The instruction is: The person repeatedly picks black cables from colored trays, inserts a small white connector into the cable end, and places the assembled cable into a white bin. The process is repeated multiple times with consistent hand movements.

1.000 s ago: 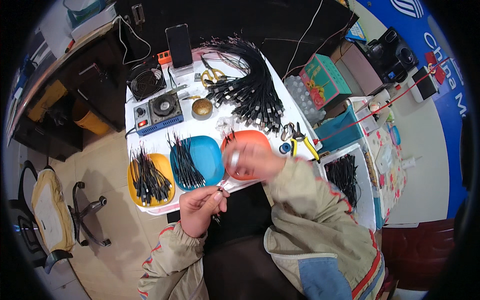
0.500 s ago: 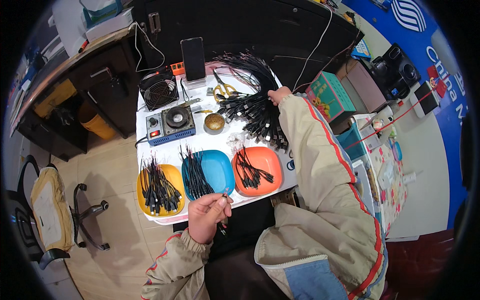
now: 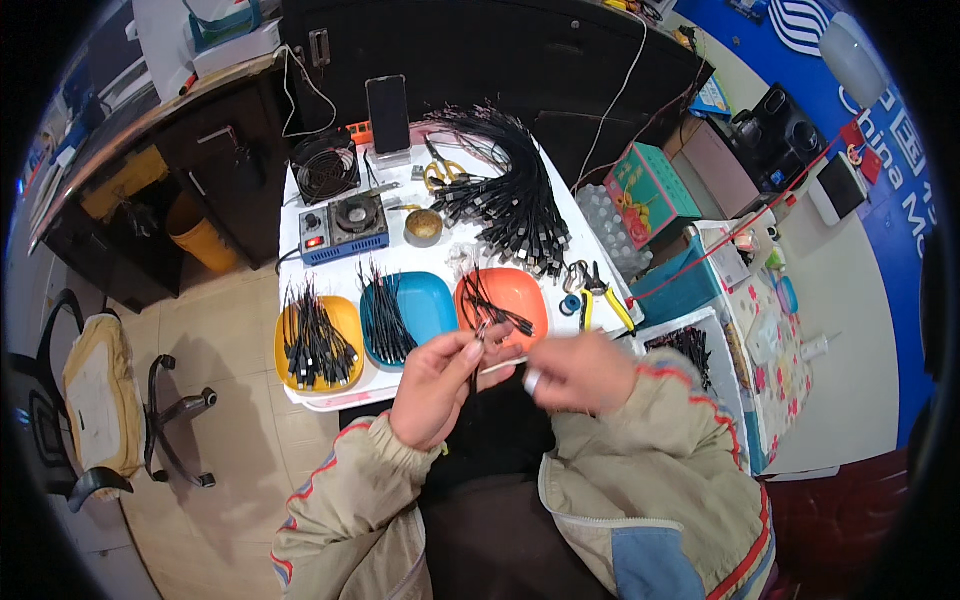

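Observation:
In front of my body, my left hand (image 3: 438, 388) pinches a short black cable (image 3: 478, 350) with a bared wire end between thumb and fingers. Close to its right is my right hand (image 3: 585, 372), blurred by motion, so its fingers and anything in them are unclear; a pale band shows on one finger. Beyond the hands stand a yellow tray (image 3: 348, 312), a blue tray (image 3: 432, 312) and an orange tray (image 3: 530, 292), each with black cables in it. A large bundle of black USB cables (image 3: 520, 195) lies behind them on the white table.
A blue heating unit (image 3: 345, 238), a small round tin (image 3: 423, 228), a fan (image 3: 325, 172), yellow-handled scissors (image 3: 440, 174) and an upright phone (image 3: 388, 115) stand farther back. Yellow-handled cutters (image 3: 608, 298) lie at the right edge. An office chair (image 3: 105, 400) is at left.
My right hand has come back from the cable bundle to beside my left hand, uncovering the cutters. My left hand has moved slightly up and right, still holding cable.

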Demonstrator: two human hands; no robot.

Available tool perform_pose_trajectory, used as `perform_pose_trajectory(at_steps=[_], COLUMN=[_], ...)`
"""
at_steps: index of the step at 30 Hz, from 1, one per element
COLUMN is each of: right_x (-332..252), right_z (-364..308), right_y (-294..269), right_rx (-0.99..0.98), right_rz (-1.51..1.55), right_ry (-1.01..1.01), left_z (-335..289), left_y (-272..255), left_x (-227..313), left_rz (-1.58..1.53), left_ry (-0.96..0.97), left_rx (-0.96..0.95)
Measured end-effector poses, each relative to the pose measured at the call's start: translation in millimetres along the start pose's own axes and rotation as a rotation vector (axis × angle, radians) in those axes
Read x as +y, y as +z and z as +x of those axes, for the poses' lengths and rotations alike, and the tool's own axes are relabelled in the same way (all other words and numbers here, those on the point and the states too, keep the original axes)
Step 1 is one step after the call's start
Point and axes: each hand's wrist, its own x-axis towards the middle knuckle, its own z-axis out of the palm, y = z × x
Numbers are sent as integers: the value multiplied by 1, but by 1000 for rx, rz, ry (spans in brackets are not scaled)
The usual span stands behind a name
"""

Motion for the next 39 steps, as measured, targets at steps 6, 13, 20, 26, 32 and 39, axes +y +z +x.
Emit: perform_pose_trajectory(at_steps=[6,13,20,26,32,39], right_x=[-36,1,-8,-19,-20,-9], right_z=[-55,-22,34,37,39,39], right_y=[89,81,57,62,65,54], right_rx=[-348,-65,267,301,310,273], right_rz=[-169,694,1387,1310,1088,1230], right_ry=[-160,250,230,174,132,211], left_z=[1,-27,-30,-26,-25,-27], left_y=[-7,-7,-7,-14,-13,-12], left_x=[2,-3,-9,-8,-12,-12], left_rz=[75,160,177,175,420,415], left_ry=[230,314,250,231,263,234], left_rx=[190,222,185,285,258,220])
